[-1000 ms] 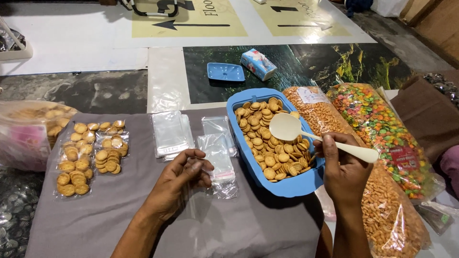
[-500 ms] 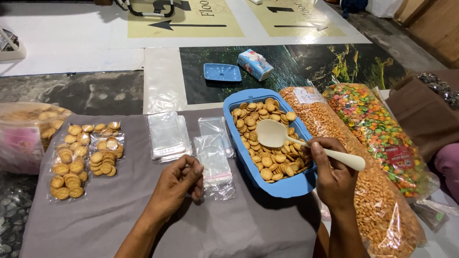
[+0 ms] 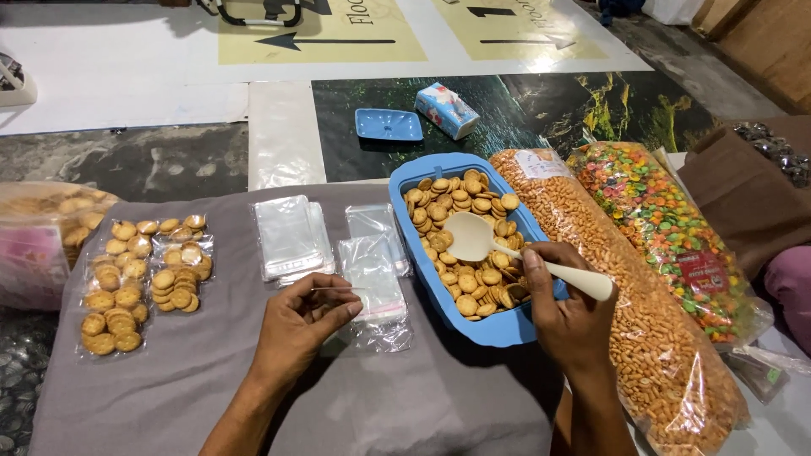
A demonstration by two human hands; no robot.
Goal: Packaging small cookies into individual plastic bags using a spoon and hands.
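The right hand [image 3: 568, 314] grips a cream plastic spoon [image 3: 507, 250] (bowl toward the far-left, over the blue biscuit tub [image 3: 498, 325]), while the left hand [image 3: 297, 328] pinches a clear plastic pouch [image 3: 372, 274].

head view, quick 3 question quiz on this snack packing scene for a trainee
1. True or false: the right hand holds a cream spoon over the blue tub of round biscuits.
2. What is the left hand pinching? A) a filled biscuit bag B) an empty clear bag C) the blue lid
3. Fill in: the filled biscuit bags lie to the ____ of the stack of empty bags in the picture.

Key: 1 true; 2 B; 3 left
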